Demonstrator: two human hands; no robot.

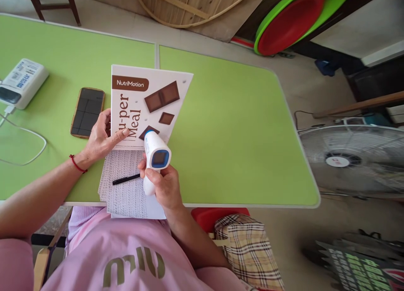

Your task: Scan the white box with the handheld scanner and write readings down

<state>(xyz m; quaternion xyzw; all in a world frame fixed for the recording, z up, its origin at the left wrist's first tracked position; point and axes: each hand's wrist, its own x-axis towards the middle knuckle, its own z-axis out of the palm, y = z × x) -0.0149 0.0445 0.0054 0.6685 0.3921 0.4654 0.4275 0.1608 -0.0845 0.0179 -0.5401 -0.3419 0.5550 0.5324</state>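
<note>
My left hand (106,133) grips the lower left edge of a white box (126,104) printed with brown chocolate pieces, its thumb lying across the front. In my right hand (164,183) is a white and blue infrared thermometer (151,139), held by its handle. The thermometer's head points at the lower part of the box, and its small dark screen faces me. Below the box lie handwritten sheets of paper (126,200), overhanging the table's near edge. A black pen (126,179) rests on the sheets, its right end close to my right fingers.
A smartphone (87,112) lies left of the box on the green table (236,135). Farther left is a white power bank (23,83) with a cable. A large fan (347,160) stands beyond the right edge. A plaid cloth (249,249) hangs by a red stool (217,215).
</note>
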